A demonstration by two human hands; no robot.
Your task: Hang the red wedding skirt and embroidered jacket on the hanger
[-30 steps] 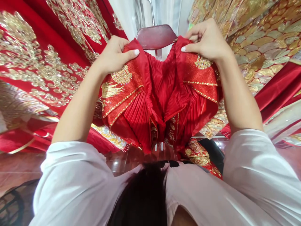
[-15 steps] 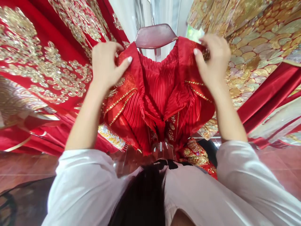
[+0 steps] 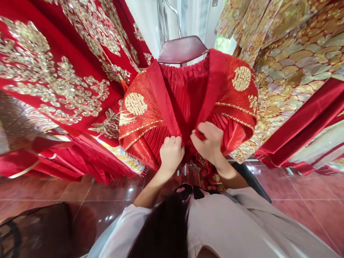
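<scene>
A red jacket (image 3: 185, 86) with a pleated lining and gold embroidered round emblems hangs on a wide, dark reddish hanger (image 3: 183, 49). Its two front edges run down in a V. My left hand (image 3: 172, 153) is closed on the front edge at the lower left of the V. On the other front edge, my right hand (image 3: 209, 141) grips the red cloth with curled fingers. Both hands are close together in front of the chest. The fingertips are partly hidden by the knuckles and the fabric.
A red gown with gold beading (image 3: 67, 82) hangs at the left, and a gold scale-patterned garment (image 3: 298, 71) at the right. More red cloth (image 3: 298, 132) hangs beside it. A dark object (image 3: 34, 229) stands on the reddish tiled floor (image 3: 309, 190) at lower left.
Both hands have moved from the jacket's shoulders down and inward to its front edges. The front edges now lie straighter, and the shoulder emblems are uncovered.
</scene>
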